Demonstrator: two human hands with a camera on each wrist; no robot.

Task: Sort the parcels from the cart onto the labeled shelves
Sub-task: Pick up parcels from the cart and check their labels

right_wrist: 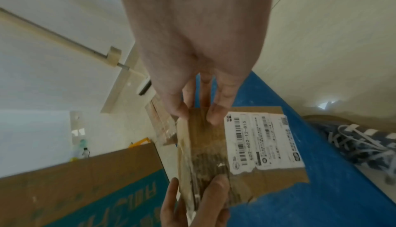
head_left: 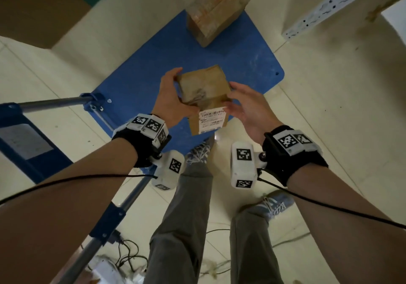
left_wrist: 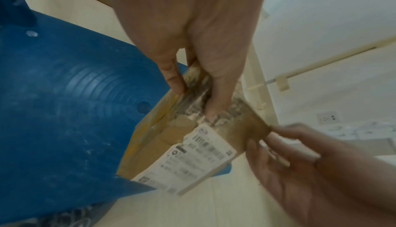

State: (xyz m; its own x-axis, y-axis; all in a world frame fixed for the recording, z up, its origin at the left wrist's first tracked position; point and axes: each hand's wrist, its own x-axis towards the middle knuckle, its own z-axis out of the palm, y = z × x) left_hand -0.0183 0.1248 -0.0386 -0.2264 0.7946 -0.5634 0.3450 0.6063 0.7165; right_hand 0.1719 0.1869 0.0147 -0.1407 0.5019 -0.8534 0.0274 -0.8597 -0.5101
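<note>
Parcel (head_left: 204, 90) is being held above the blue cart deck (head_left: 136, 81), left hand (head_left: 169, 101) gripping one end, right hand (head_left: 246, 105) pinching the opposite edge, apparently keeping the shipping label (head_left: 212, 122) facing up for reading.

A white shipping label (right_wrist: 263, 141) on a small cardboard parcel (right_wrist: 205, 147) carries barcodes and the number 502-602-12-815; its finer print is too blurred to read. White lettering on a large box's teal panel (right_wrist: 120, 201) is cut off and illegible.
</note>
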